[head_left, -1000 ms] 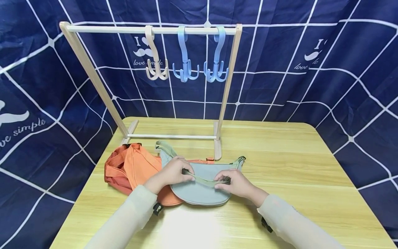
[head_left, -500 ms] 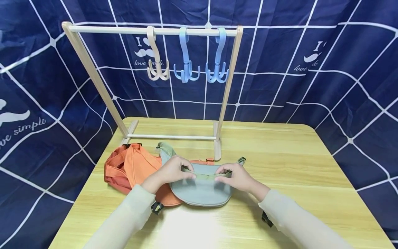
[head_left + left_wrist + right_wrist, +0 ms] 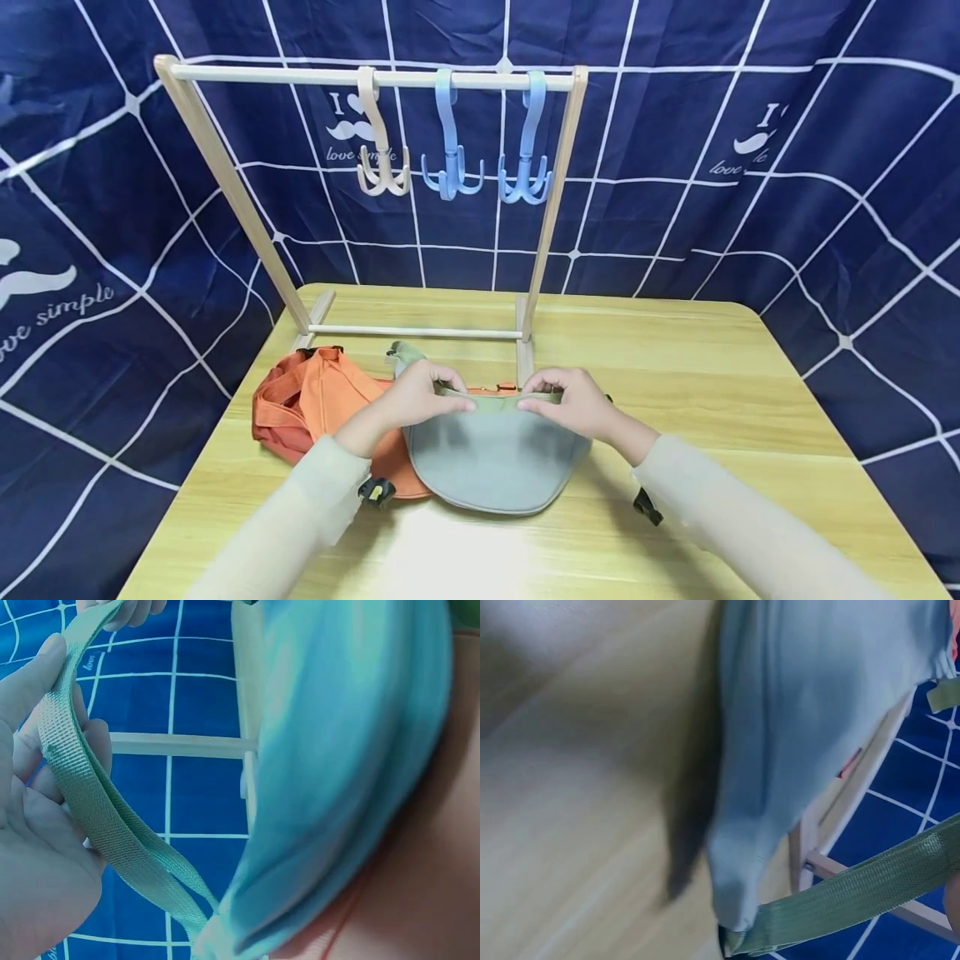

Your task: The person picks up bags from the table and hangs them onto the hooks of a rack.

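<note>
A grey-blue waist bag (image 3: pixel 495 458) with a green webbing strap (image 3: pixel 90 780) is in both hands. My left hand (image 3: pixel 422 395) pinches the strap between thumb and fingers near the bag's top left. On the strap's right part my right hand (image 3: pixel 566 404) does the same, its thumb toward me. In the left wrist view the strap runs doubled across the fingers and joins the bag's corner. The right wrist view shows the bag hanging beside the tabletop, its other corner tied to the strap. Beside the left forearm lies an orange bag (image 3: pixel 337 392), partly covered by the waist bag.
A wooden rack (image 3: pixel 262 75) stands at the table's back left. From its top bar hang a beige hook (image 3: pixel 382 142), a blue hook (image 3: pixel 450 142) and another blue hook (image 3: pixel 528 142). A blue gridded cloth (image 3: pixel 660 167) surrounds the wooden table (image 3: pixel 675 375).
Both hands have risen slightly with the strap, moving away from me. The waist bag has lifted and tilted more upright, its front now showing more. The orange bag has hardly moved.
</note>
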### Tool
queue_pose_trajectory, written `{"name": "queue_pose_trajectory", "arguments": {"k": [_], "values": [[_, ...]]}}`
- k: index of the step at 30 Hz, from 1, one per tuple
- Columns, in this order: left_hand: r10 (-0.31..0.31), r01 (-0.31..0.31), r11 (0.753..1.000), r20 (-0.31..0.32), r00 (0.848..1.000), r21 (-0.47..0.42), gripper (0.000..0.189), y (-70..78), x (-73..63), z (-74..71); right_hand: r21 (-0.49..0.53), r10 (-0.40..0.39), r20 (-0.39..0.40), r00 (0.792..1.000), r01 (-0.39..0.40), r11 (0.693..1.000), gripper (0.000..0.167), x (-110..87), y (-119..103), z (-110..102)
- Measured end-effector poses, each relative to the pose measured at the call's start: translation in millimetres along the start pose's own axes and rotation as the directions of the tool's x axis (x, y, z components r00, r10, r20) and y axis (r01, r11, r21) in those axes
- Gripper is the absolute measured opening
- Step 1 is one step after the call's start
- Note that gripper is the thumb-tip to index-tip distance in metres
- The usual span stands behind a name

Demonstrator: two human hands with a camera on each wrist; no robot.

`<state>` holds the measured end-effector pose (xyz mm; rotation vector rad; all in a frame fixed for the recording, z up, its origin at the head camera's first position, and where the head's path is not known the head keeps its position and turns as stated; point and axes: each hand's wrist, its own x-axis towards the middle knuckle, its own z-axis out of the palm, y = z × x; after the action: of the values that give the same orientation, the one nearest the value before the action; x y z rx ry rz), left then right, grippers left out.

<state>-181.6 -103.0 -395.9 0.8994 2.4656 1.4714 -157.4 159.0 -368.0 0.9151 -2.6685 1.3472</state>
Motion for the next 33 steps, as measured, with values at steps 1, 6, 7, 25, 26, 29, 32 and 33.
{"name": "queue_pose_trajectory", "arguments": {"k": [1,6,7,25,26,29,32,33], "values": [[-0.002,0.002,1.0,-0.008,1.0,0.004,0.012,1.7,1.2,-1.0,0.002,-0.001,-0.008,1.0,0.001,1.0,0.008,1.4,-2,-2],[-0.014,0.014,1.0,-0.04,0.999,-0.014,0.012,10.3,7.5,-7.0,0.017,-0.042,-0.047,0.998,0.043,0.999,0.009,9.4,-7,-9],[-0.023,0.022,0.999,-0.042,0.999,-0.026,0.012,12.1,8.7,-8.5,0.026,-0.049,-0.051,0.997,0.051,0.998,0.009,11.1,-8,-10],[0.023,-0.034,0.997,-0.149,0.989,-0.072,0.009,43.8,34.8,-38.6,0.04,-0.094,-0.144,0.985,0.1,0.994,0.007,43.7,-14,-39],[0.022,-0.035,0.996,-0.158,0.987,-0.079,0.01,46.5,36.6,-40.6,0.044,-0.086,-0.152,0.985,0.094,0.995,0.008,46.0,-16,-42],[0.045,-0.064,0.994,-0.194,0.98,-0.09,0.011,52.1,42.9,-45.5,0.04,-0.114,-0.182,0.977,0.123,0.992,0.01,54.6,-13,-48],[0.066,-0.089,0.992,-0.236,0.969,-0.087,0.013,58.1,50.0,-50.3,0.008,-0.142,-0.215,0.966,0.147,0.989,0.01,62.2,-18,-55],[0.071,-0.093,0.993,-0.253,0.965,-0.074,0.013,59.7,52.5,-52.1,-0.007,-0.149,-0.227,0.962,0.152,0.988,0.01,64.8,-20,-57]]}}
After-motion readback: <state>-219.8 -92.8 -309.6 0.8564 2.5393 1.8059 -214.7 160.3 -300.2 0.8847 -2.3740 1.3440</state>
